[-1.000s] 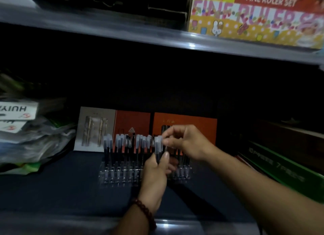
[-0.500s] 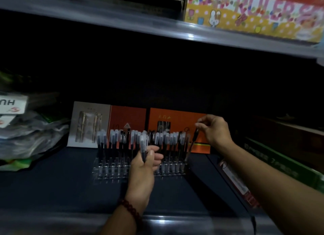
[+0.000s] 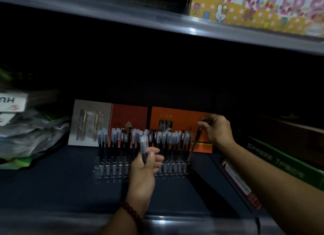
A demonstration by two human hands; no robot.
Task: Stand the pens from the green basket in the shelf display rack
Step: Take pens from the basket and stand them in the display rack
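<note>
A clear display rack (image 3: pixel 112 171) is seen on the dark blue shelf (image 3: pixel 52 178), and its slots are filled across most of its width by upright pens (image 3: pixel 168 140) with dark barrels and frosted caps. A small bunch of spare pens (image 3: pixel 144 145) is held upright in the left hand (image 3: pixel 145 169), just in front of the middle of the rack; the fingers (image 3: pixel 156 157) are curled round the barrels, and a beaded bracelet (image 3: pixel 133 213) is worn on that wrist. One dark pen (image 3: pixel 196 141) is pinched at its top end by the fingertips of the right hand (image 3: pixel 217 129). It is tilted, with its lower end at the right end of the rack; whether it is seated in a slot cannot be told.

Behind the rack, a grey card (image 3: pixel 87 124) with two pens displayed on it, a red-brown box (image 3: pixel 129 115) and an orange box (image 3: pixel 182 119) are propped side by side. Crumpled plastic bags (image 3: pixel 29 134) are piled at the left. A red packet (image 3: pixel 240 182) and a green box (image 3: pixel 280 161) are laid at the right. A yellow ruler-set box (image 3: pixel 254 10) is carried on the upper shelf (image 3: pixel 122 11).
</note>
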